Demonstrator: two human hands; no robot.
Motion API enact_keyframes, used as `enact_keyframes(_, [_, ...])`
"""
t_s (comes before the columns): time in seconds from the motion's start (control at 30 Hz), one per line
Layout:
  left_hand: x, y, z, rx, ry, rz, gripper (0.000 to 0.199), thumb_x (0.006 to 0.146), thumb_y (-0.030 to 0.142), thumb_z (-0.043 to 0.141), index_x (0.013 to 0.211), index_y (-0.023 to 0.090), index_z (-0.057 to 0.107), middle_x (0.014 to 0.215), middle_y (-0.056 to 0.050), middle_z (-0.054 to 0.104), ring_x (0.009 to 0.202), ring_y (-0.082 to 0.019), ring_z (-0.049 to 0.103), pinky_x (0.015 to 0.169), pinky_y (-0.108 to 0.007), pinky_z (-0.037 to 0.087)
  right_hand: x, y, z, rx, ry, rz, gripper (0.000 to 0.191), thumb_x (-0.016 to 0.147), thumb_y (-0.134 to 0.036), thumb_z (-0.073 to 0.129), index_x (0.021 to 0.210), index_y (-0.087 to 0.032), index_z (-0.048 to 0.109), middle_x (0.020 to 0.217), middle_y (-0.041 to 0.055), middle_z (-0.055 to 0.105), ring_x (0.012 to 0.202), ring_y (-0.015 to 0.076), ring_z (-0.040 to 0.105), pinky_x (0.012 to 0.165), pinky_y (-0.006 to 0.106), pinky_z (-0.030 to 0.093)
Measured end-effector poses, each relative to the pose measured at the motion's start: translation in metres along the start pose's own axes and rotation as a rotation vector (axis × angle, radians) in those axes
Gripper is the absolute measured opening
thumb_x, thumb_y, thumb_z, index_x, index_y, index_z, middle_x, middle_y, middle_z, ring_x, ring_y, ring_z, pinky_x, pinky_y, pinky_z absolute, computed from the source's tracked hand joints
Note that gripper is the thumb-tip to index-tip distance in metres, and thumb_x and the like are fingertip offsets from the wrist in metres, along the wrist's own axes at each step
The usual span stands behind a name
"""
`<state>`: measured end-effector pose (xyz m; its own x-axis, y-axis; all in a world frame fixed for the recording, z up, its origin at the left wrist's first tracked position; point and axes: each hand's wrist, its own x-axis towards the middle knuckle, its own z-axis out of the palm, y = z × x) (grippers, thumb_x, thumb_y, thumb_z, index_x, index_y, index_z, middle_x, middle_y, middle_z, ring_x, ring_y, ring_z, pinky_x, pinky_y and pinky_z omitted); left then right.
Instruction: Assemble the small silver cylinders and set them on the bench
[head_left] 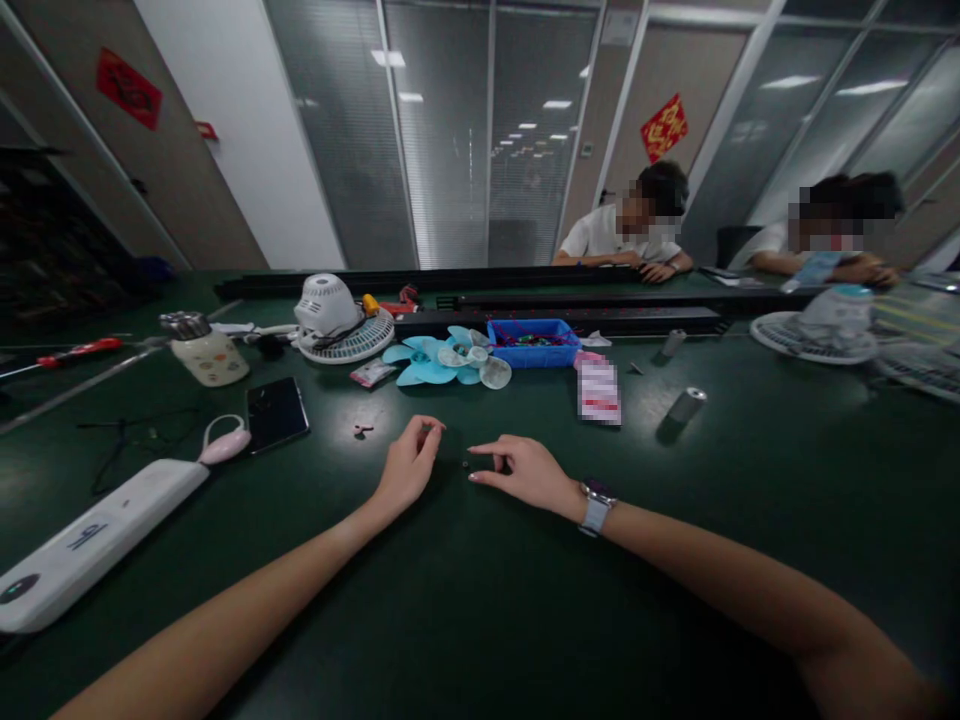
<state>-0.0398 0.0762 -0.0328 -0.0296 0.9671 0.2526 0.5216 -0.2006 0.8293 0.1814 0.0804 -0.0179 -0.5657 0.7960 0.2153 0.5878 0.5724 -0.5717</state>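
My right hand (526,472) is held over the dark green table, thumb and index finger apart. By its fingertips lies a tiny dark round part (465,464), too small to name. To the left, my left hand (409,462) has its fingers bent together; whatever they may hold is hidden. Left of that hand, a small pinkish-brown piece (363,431) rests on the tabletop. Beyond both hands are light blue fan blades (424,360) with a clear round cap (495,374). A pink and white packet (598,390) lies behind my right hand.
At the left are a phone (277,412), a long white device (97,540) and a patterned cup (208,358). A white fan body (327,305), a blue bin (534,345) and metal cylinders (687,403) stand farther back. Two people sit across the table.
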Motion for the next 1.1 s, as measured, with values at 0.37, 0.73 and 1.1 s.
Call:
enact_keyframes(0.37, [0.001,0.004,-0.001,0.024,-0.026,-0.034,0.031,0.09,0.046,0.043,0.099,0.02,0.057,0.061,0.004,0.052,0.057,-0.017,0.053,0.056,-0.026,0.037,0.001,0.009,-0.007,-0.028,0.089,-0.044,0.026,0.088,-0.049,0.061,0.101,-0.032,0.075,0.079,0.0001,0.063,0.069,0.0133,0.055,0.062,0.027,0.039])
enact_keyframes(0.73, [0.002,0.002,-0.001,0.049,-0.064,-0.027,0.033,0.09,0.049,0.042,0.102,0.021,0.055,0.063,0.003,0.053,0.059,-0.018,0.053,0.058,-0.027,0.037,-0.101,0.172,-0.17,-0.567,0.989,0.397,0.042,0.089,-0.05,0.051,0.096,-0.017,0.076,0.092,0.0109,0.07,0.08,0.023,0.062,0.074,0.035,0.045])
enact_keyframes(1.1, [0.0,0.0,0.001,0.016,-0.033,0.0,0.028,0.091,0.045,0.043,0.099,0.02,0.054,0.061,0.004,0.051,0.058,-0.017,0.053,0.058,-0.026,0.036,-0.11,0.188,-0.167,-0.472,0.867,0.656,0.033,0.086,-0.042,0.056,0.101,-0.02,0.074,0.094,0.0097,0.072,0.079,0.0216,0.062,0.066,0.031,0.039])
